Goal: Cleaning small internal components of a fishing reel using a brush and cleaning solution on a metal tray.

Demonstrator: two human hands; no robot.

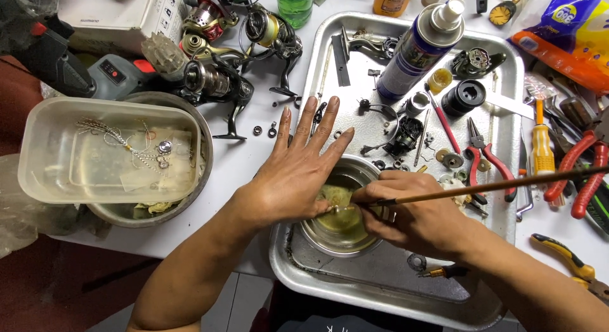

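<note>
White box (117, 14) top left; colourful bag (564, 33) right.

Bright, even overhead light; soft short shadows under the hands. Glare streaks the metal tray (507, 91) and spray can (415, 49). Focus is sharp centrally, edges bend slightly.

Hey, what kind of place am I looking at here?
Probably a small fishing-reel repair bench: dismantled metal spinning reels beside a steel tray of small reel parts, a blue spray can, and red-handled pliers.
</note>
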